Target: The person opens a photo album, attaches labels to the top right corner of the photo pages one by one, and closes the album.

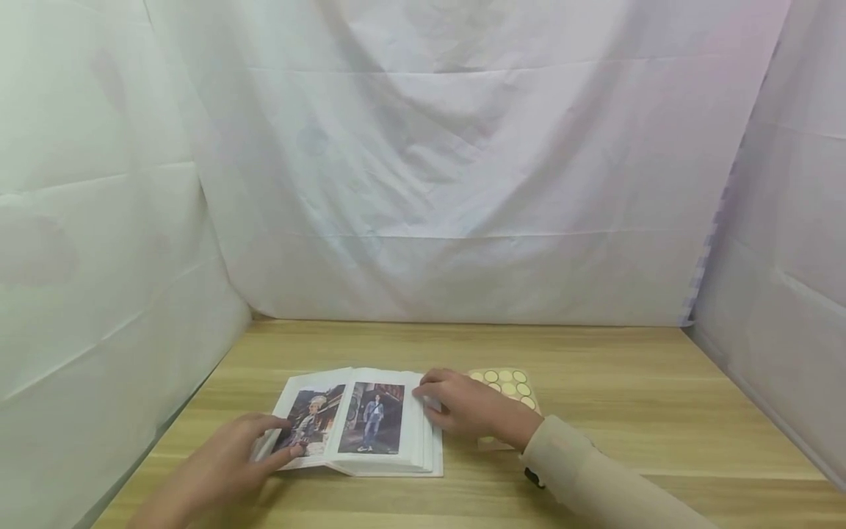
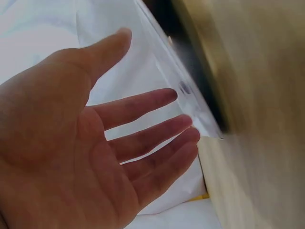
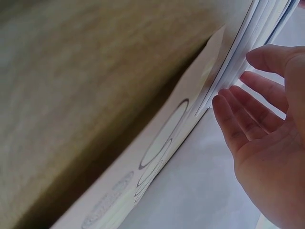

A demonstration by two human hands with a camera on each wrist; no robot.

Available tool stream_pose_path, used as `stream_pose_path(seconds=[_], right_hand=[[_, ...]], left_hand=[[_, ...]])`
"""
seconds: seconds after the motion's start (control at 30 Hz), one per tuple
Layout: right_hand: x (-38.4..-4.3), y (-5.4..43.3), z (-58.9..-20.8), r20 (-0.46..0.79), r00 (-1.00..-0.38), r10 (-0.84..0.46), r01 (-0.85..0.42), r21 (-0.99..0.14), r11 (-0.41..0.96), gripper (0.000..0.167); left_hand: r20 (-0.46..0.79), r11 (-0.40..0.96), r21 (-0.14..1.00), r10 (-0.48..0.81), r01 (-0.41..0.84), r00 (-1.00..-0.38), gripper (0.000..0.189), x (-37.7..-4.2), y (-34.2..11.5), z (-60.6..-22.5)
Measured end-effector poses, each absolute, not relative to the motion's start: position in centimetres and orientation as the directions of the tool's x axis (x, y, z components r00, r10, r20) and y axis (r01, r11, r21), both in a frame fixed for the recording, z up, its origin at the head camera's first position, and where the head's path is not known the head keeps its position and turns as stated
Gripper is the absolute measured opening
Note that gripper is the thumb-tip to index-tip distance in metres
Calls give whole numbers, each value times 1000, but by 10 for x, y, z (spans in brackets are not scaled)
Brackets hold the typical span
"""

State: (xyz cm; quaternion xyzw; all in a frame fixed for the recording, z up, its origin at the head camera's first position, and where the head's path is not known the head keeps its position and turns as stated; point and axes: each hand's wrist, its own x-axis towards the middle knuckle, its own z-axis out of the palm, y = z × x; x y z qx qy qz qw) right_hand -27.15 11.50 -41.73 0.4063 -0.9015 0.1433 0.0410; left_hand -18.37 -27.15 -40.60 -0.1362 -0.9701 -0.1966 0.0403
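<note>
A photo album (image 1: 413,433) lies spread on the wooden table, with one printed photo (image 1: 311,422) on its left page and another photo (image 1: 372,419) on its right. My left hand (image 1: 231,452) is at the album's left edge, thumb and index finger over the page margin; the left wrist view has its fingers extended toward the cover edge. At the opposite side, my right hand (image 1: 472,404) touches the outer edge of the page stack. In the right wrist view its fingers (image 3: 233,119) are loosely extended beside the layered page edges (image 3: 238,57), the thumb apart from them.
A sheet with rows of pale yellow circles (image 1: 506,376) lies right of the album, partly under my right forearm. White cloth (image 1: 463,184) hangs behind the table (image 1: 628,382) and along both sides. A light sleeve (image 1: 581,463) covers my right arm.
</note>
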Motion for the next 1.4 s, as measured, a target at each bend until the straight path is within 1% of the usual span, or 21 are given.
stream_pose_path(seconds=[0.17,0.33,0.4,0.53,0.67,0.9,0.97,1.1,1.17,1.27,1.4], right_hand=[[-272,116,-417,192,-661,-726,-750,-215,626,35],[-275,122,-412,211,-662,-719,-750,-196,632,32],[-275,126,-408,215,-670,-710,-742,-207,638,32],[-273,139,-402,216,-687,-694,-726,-247,642,33],[-270,156,-401,221,-698,-681,-714,-275,644,32],[-263,188,-404,257,-708,-657,-706,-279,651,31],[-260,197,-405,260,-712,-652,-702,-295,649,32],[-252,213,-408,259,-741,-620,-671,-342,658,32],[-248,221,-409,254,-756,-603,-652,-361,666,32],[-244,231,-409,250,-770,-588,-637,-359,682,32],[-239,243,-410,254,-777,-576,-629,-345,697,31]], left_hand=[[191,884,350,256,309,-948,58,-187,-259,-393],[294,852,328,318,408,-901,44,-195,-232,-380],[319,838,327,339,438,-885,40,-199,-221,-376],[330,803,349,378,484,-865,39,-206,-197,-371],[349,770,345,426,537,-835,34,-213,-175,-368],[331,699,324,547,637,-769,32,-227,-140,-375],[313,688,324,569,649,-760,34,-230,-132,-379],[295,687,302,592,660,-751,37,-232,-116,-381],[300,678,288,608,677,-736,37,-232,-109,-380],[302,661,278,628,697,-717,38,-234,-99,-381],[252,644,308,654,700,-713,41,-241,-85,-385]])
